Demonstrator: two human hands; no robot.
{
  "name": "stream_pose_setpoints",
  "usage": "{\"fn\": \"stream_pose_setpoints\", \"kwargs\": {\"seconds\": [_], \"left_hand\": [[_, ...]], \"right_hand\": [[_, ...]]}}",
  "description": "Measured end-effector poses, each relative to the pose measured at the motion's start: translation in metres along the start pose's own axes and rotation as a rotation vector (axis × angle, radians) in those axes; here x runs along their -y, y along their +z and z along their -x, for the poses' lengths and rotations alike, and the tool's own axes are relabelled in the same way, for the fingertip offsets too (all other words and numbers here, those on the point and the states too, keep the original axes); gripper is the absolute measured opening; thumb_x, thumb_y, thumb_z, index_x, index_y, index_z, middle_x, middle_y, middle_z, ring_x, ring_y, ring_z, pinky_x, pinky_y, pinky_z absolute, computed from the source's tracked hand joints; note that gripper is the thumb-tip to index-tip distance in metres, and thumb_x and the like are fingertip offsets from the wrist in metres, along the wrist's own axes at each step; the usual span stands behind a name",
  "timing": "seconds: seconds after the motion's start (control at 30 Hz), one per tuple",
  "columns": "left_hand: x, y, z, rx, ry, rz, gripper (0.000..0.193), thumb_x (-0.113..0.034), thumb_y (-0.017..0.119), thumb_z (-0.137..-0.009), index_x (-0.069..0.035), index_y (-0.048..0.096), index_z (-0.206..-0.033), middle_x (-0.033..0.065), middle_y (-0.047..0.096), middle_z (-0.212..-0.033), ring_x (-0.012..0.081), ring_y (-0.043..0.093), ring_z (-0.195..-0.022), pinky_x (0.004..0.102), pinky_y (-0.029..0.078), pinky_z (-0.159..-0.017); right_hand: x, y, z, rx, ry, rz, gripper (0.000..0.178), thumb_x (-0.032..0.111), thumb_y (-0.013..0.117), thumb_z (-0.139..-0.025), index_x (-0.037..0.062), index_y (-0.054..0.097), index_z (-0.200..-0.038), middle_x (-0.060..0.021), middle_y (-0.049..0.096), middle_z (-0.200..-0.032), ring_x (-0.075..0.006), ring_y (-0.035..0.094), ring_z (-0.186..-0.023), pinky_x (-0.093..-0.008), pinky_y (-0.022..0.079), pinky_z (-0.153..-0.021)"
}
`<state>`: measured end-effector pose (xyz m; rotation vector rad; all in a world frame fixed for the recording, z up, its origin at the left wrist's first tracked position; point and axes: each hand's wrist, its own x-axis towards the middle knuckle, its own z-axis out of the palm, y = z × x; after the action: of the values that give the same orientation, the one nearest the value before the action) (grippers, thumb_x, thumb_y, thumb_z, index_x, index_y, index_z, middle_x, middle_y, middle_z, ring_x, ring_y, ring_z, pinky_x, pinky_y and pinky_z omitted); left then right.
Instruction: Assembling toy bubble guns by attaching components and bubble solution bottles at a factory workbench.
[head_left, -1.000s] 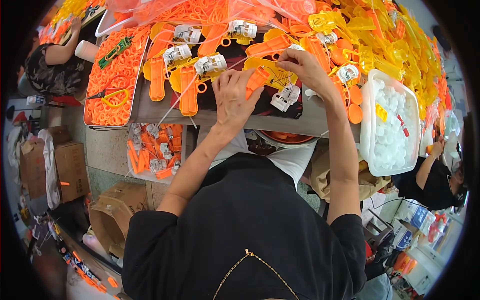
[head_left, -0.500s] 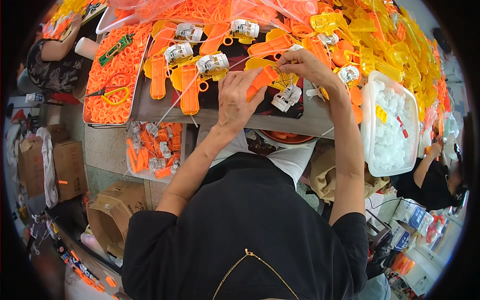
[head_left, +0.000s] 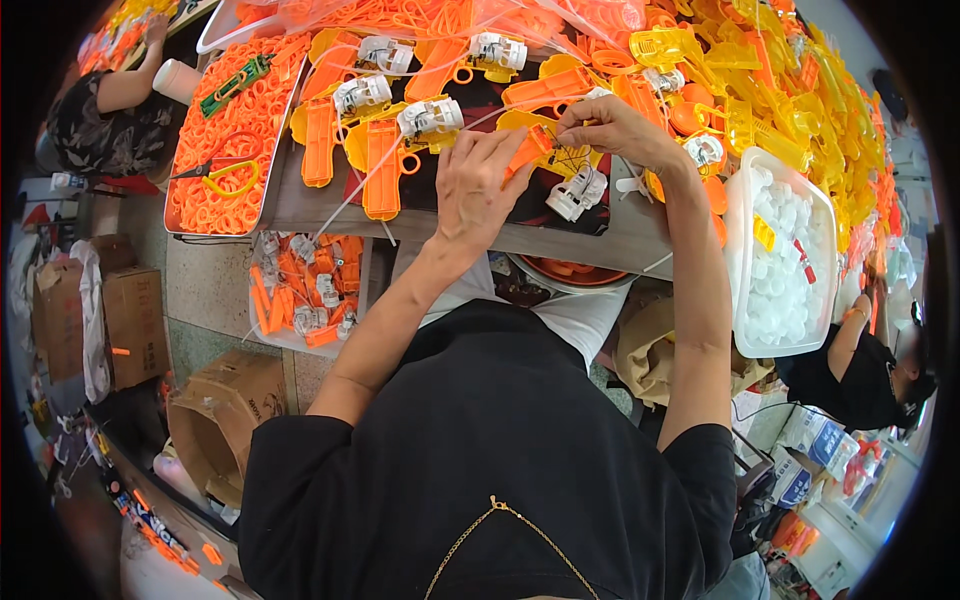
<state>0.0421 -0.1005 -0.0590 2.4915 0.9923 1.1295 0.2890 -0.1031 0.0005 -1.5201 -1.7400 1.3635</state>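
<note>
My left hand (head_left: 472, 190) is closed around an orange plastic handle piece (head_left: 530, 150), its fingers hiding the lower part. My right hand (head_left: 625, 132) pinches at thin dark wires (head_left: 570, 158) just beside that piece. The wires lead toward a white mechanism (head_left: 577, 194) lying on the dark mat below my fingers. Behind the handle shows a yellow shell (head_left: 518, 119). Left of my hands lie several half-assembled toy guns, among them an orange handle in a yellow shell (head_left: 381, 168) with a white mechanism (head_left: 430, 117) attached.
A tray of orange rings (head_left: 225, 135) at left holds scissors (head_left: 232, 178) and a green tool (head_left: 234, 88). On the right stands a white tub (head_left: 742, 250) of translucent caps. Yellow shells (head_left: 770, 120) pile up behind it. A lower bin (head_left: 312, 290) holds orange assemblies. Other people sit on both sides.
The handle piece has turned slightly, and my left fingers cover more of it. My right hand keeps its pinch almost in place. The whole view has shifted a little.
</note>
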Motion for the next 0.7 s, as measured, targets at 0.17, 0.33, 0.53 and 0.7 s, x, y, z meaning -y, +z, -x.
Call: {"fn": "stream_pose_setpoints", "kwargs": {"seconds": [0.17, 0.33, 0.53, 0.7], "left_hand": [[-0.001, -0.002, -0.002, 0.021, 0.032, -0.011, 0.042, -0.021, 0.077, -0.082, -0.008, 0.070, -0.121, 0.0018, 0.070, -0.114, 0.0214, 0.059, -0.103, 0.0374, 0.045, -0.087], [0.003, -0.002, -0.001, 0.042, 0.046, -0.022, 0.042, -0.022, 0.077, -0.082, -0.009, 0.070, -0.121, 0.0009, 0.069, -0.113, 0.0208, 0.059, -0.102, 0.0374, 0.044, -0.086], [0.004, 0.001, 0.001, 0.041, 0.050, -0.012, 0.042, -0.022, 0.076, -0.082, -0.008, 0.071, -0.121, 0.0014, 0.069, -0.112, 0.0217, 0.059, -0.101, 0.0385, 0.046, -0.086], [0.004, 0.004, 0.001, 0.052, 0.035, 0.044, 0.043, -0.022, 0.077, -0.081, -0.007, 0.070, -0.121, 0.0033, 0.069, -0.111, 0.0234, 0.059, -0.102, 0.0391, 0.048, -0.084]], "right_hand": [[-0.003, -0.002, -0.003, -0.003, 0.028, 0.047, 0.020, 0.020, 0.072, -0.094, 0.0013, 0.075, -0.100, 0.0005, 0.071, -0.086, -0.0084, 0.059, -0.076, -0.0263, 0.046, -0.066], [0.007, 0.002, -0.005, -0.017, 0.035, 0.118, 0.019, 0.019, 0.071, -0.094, 0.0002, 0.072, -0.096, 0.0014, 0.065, -0.080, -0.0071, 0.055, -0.074, -0.0264, 0.043, -0.064], [0.009, 0.006, -0.009, -0.024, 0.014, 0.227, 0.019, 0.017, 0.071, -0.093, -0.0017, 0.070, -0.093, 0.0004, 0.060, -0.075, -0.0087, 0.053, -0.072, -0.0277, 0.043, -0.064], [0.008, 0.005, -0.011, -0.014, 0.045, 0.254, 0.020, 0.018, 0.071, -0.092, -0.0020, 0.071, -0.091, -0.0037, 0.065, -0.077, -0.0118, 0.057, -0.074, -0.0297, 0.046, -0.067]]}}
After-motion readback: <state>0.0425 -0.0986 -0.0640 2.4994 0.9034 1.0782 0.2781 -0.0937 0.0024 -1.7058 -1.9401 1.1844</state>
